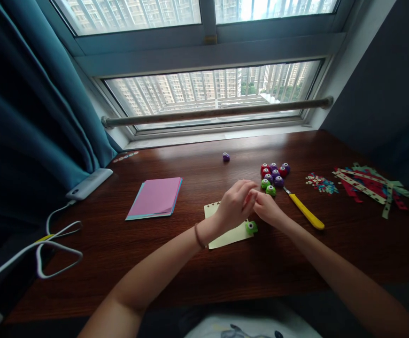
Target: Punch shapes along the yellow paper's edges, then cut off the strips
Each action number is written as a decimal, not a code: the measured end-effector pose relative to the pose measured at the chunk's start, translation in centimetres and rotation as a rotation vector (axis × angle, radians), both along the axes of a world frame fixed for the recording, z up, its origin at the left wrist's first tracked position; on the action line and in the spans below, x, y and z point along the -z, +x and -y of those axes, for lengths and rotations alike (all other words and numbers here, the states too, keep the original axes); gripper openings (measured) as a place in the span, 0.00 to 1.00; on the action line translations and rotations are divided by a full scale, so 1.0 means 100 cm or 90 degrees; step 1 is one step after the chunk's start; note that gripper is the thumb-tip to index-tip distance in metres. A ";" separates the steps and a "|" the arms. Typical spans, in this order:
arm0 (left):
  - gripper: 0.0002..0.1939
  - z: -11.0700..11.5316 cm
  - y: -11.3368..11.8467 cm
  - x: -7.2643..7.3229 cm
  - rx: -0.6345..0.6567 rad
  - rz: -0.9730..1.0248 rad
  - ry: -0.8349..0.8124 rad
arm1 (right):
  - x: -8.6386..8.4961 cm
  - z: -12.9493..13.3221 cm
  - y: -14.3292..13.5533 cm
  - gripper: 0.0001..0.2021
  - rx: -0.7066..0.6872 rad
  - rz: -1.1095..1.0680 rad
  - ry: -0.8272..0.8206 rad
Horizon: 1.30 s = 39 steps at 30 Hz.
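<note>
Pale yellow paper (226, 239) lies partly beneath the left hand (237, 203), whose bent fingers, close together, meet those of the right hand (268, 208); both angle inward, and whether anything is clamped between the fingertips I cannot tell. One green eye-marked piece (251, 227) sits at the paper's right edge

Surface (105, 253): dark brown, wood-grain. Left: white device (89, 184), pink-and-blue paper stack (155, 197). Middle: pale yellow sheet (225, 240), holes along far edge, green eyed piece (251, 228) at near right corner. Farther back: lone purple piece (226, 157). Right: red, purple, green cluster (278, 181), yellow-handled knife (306, 211) just beside, confetti pile (320, 182), loose punched strips (362, 185).
</note>
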<state>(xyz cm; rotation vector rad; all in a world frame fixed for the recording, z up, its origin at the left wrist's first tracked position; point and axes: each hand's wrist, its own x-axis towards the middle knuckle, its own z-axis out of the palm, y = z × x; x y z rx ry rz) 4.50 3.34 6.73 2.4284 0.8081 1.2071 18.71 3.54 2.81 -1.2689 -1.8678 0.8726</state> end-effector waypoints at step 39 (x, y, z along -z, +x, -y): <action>0.29 0.047 -0.079 0.054 -0.036 -0.468 -0.111 | 0.020 0.011 0.049 0.06 0.163 0.251 0.167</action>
